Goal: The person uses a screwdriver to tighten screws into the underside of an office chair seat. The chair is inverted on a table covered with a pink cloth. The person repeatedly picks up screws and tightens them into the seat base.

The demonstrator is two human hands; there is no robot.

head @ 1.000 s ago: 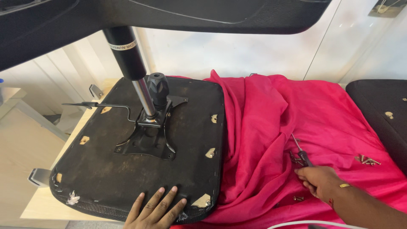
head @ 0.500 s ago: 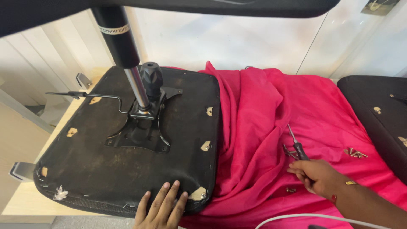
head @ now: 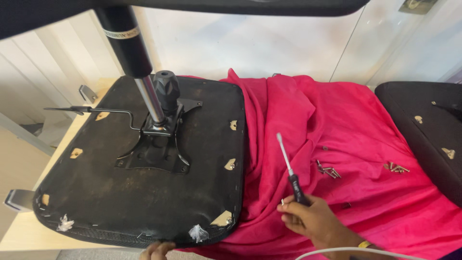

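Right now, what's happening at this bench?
A person has an upturned black office chair seat on a table, its metal mechanism plate and gas cylinder pointing up. The right hand holds a black-handled screwdriver, tip raised, above a crumpled pink cloth. The left hand touches the seat's near edge. Loose metal screws lie on the cloth.

- The right hand (head: pixel 310 221) grips a screwdriver (head: pixel 290 171) by its black handle, shaft tilted up and to the left.
- The left hand (head: pixel 156 250) touches the near edge of an upturned black chair seat (head: pixel 144 192).
- Loose screws (head: pixel 328 170) lie on the pink cloth (head: pixel 337 115).
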